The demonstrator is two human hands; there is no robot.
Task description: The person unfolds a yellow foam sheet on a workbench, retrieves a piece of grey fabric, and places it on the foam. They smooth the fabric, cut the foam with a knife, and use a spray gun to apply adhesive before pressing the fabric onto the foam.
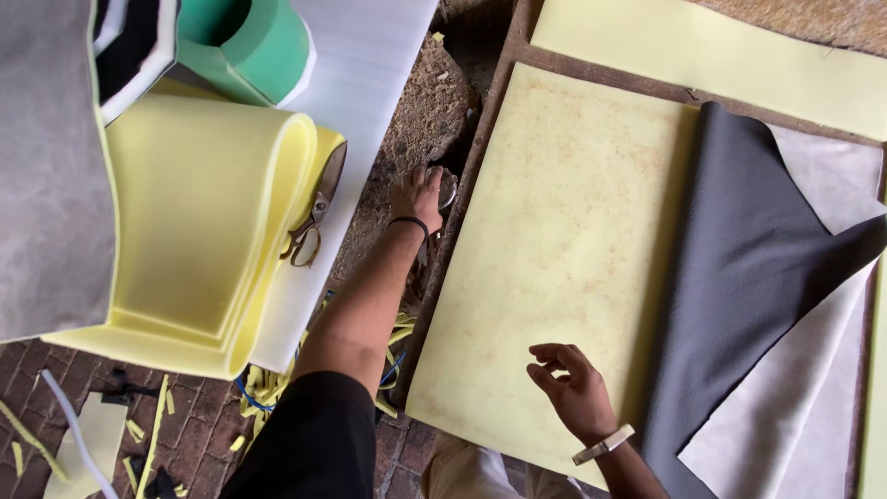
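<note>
Head view is showing the left hand (418, 196) reaching up toward the middle of the frame, its fingers closing around a small round metal object (447, 196) at the left edge of the foam sheet (554, 249); what the object is cannot be told, since the hand is covering most of it. A dark band is circling that wrist. The right hand (571, 388) is hovering low in the frame, just right of centre, over the lower part of the same pale yellow, stained foam sheet, fingers loosely curled and holding nothing, a light band showing at the wrist. The two hands are lying well apart, with the foam sheet stretching between them. Just right of the right hand, a dark grey fabric (748, 268) is lying folded back over the sheet's right side, showing its paler underside. In the upper left, a folded yellow foam roll (203, 222) is carrying a pair of scissors (317, 212), with a green foam piece (254, 46) above it. Yellow foam scraps (268, 383) are littering the brick floor (194, 434) at the lower left.
</note>
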